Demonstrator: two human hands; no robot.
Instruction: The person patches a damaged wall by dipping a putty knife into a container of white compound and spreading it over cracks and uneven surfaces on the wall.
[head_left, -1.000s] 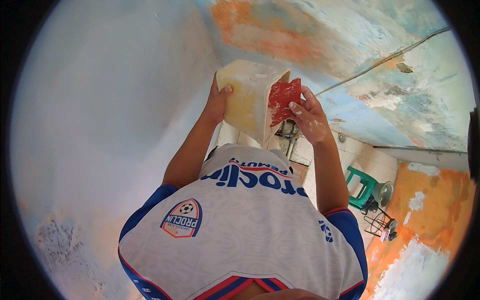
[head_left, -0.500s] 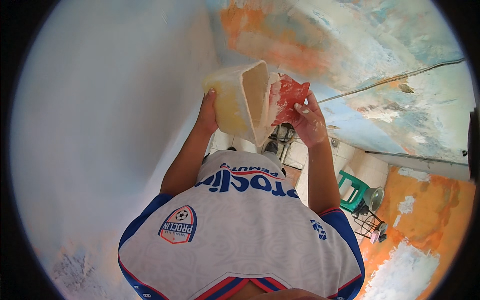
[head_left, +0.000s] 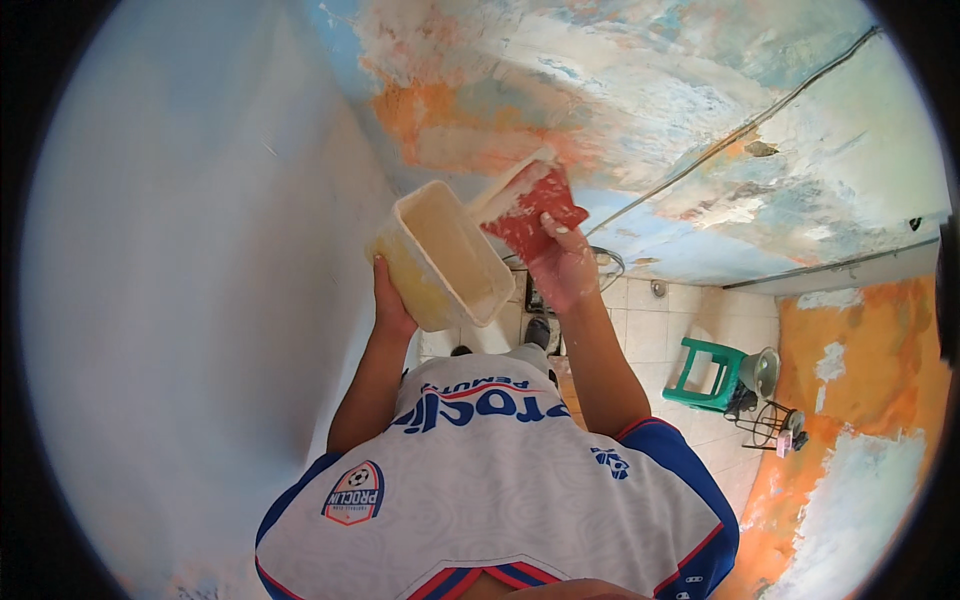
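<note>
My left hand grips a yellowish rectangular plastic tub by its side. The tub is tilted, its opening turned up and to the right, and pale residue coats its inner walls. In my right hand is a red putty spreader, smeared with whitish putty along its far edge. My thumb lies over its near face, and the other fingers are mostly hidden behind it. The spreader stands just right of the tub's rim, apart from its opening.
A smooth pale wall rises close on the left. Ahead is a patchy, putty-smeared wall with a cable running across it. On the tiled floor to the right stand a green plastic stool and a fan-like metal item.
The spreader has come away from the tub's rim and turned, its coated edge now pointing up and left. My left hand has shifted the tub left and lower, tipping its opening into view.
</note>
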